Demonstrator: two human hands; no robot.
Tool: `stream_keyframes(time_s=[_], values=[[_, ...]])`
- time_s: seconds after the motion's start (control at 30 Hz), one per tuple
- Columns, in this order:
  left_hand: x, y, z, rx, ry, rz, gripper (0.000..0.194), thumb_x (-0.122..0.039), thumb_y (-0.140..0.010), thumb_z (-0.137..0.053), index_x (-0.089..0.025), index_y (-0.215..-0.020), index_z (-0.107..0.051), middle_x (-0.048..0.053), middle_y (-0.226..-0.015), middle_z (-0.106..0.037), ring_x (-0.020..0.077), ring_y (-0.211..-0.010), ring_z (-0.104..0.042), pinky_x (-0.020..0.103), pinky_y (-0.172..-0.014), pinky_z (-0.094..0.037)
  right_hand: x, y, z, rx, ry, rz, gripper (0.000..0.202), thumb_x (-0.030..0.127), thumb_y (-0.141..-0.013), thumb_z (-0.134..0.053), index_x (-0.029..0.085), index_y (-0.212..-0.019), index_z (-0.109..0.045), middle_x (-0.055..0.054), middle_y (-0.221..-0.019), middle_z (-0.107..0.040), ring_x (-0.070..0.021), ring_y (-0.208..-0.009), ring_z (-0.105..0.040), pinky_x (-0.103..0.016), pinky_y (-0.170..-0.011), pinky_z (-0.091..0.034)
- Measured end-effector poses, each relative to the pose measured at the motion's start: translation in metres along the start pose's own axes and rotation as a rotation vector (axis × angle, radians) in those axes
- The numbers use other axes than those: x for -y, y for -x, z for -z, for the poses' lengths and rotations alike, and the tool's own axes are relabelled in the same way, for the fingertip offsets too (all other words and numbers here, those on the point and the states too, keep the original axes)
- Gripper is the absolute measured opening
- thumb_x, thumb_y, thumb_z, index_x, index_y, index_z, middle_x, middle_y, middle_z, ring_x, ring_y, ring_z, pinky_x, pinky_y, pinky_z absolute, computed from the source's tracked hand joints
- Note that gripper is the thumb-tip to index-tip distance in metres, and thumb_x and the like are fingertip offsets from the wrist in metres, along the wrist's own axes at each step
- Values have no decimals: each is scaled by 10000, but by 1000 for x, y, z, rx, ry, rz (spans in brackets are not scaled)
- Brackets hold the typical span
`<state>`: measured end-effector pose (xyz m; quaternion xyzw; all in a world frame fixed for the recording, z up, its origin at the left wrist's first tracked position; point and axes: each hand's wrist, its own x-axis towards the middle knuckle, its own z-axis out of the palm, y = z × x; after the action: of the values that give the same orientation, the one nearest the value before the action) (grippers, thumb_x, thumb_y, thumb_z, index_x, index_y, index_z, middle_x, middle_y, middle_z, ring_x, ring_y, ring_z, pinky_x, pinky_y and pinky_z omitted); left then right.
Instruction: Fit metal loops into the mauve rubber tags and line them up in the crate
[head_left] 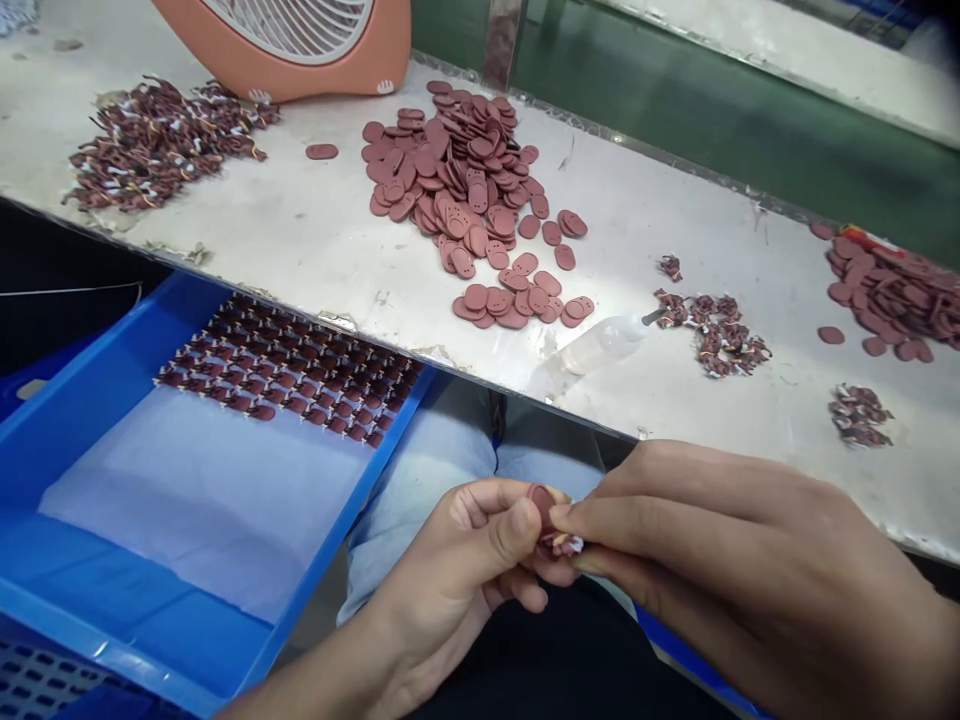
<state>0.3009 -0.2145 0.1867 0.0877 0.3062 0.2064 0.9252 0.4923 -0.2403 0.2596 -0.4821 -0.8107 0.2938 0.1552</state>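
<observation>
My left hand [491, 545] pinches a reddish-brown oval tag [541, 503] between thumb and fingers, above my lap. Against the tag's lower end sits a small brown bow-like piece [559, 543] with pale and orange bits. My right hand [720, 550] has its thumb and fingertips closed on that piece, touching the tag's edge. The fingers partly hide where the two parts meet. On the bench just beyond lies a clear squeeze bottle [604, 343] with a dark tip, beside a small heap of similar bow-like pieces [724, 335].
A large pile of oval tags [457, 180] lies mid-bench, another pile [892, 290] at the right. At the left are heaped bow-like pieces [161, 140] and an orange fan [300, 50]. Below the bench edge, a blue tray [390, 440] holds rows of joined pieces on a white sheet [202, 490].
</observation>
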Motion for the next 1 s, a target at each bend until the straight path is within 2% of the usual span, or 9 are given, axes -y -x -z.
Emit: stream_keyframes(time_s=[0.1, 0.27, 0.63, 0.83, 0.9, 1.0], values=[[0, -3, 2, -15, 17, -3, 265, -396, -708, -848, -146, -754, -770, -11, -625, -652, 58, -560, -626, 99, -491, -496, -2, -4, 0, 13, -17, 1, 129, 190, -1002, -525, 212, -1095, -613, -19, -934, -658, -100, -762, -621, -195, -638, -477], [1, -4, 4, -46, 39, -6, 243, -367, -699, -859, -153, -789, -785, -13, -624, -656, 65, -570, -645, 96, -485, -503, -2, -8, -2, -7, -24, -1, 85, 186, -999, -531, 218, -947, -591, 2, -919, -654, -91, -767, -613, -196, -653, -474], [3, 2, 1, -36, 31, -29, 246, -387, -729, -831, -152, -771, -776, -16, -624, -650, 58, -563, -640, 93, -488, -522, 2, -11, 2, -21, -58, 45, 132, 170, -987, -527, 190, -908, -631, -16, -854, -661, -120, -752, -601, -241, -646, -457], [3, 3, 7, 26, 51, -53, 206, -357, -758, -815, -159, -771, -760, -15, -661, -680, 60, -583, -662, 96, -507, -531, 8, -11, 7, 4, -57, 31, 132, 203, -996, -532, 229, -967, -659, -3, -946, -664, -105, -784, -618, -228, -669, -479], [2, 3, 10, 73, 68, -54, 190, -337, -778, -803, -153, -773, -752, -1, -714, -710, 66, -619, -681, 96, -519, -536, 9, -10, 9, -2, -64, 34, 125, 231, -985, -577, 258, -1083, -650, 10, -1007, -663, -89, -834, -624, -199, -709, -489], [-1, 3, 14, 96, 107, -29, 234, -361, -782, -797, -143, -860, -756, 29, -809, -754, 75, -645, -702, 95, -502, -535, 8, -10, 10, -109, -42, 46, 305, 284, -956, -644, 253, -1257, -602, 2, -1043, -667, -86, -893, -624, -172, -755, -492]])
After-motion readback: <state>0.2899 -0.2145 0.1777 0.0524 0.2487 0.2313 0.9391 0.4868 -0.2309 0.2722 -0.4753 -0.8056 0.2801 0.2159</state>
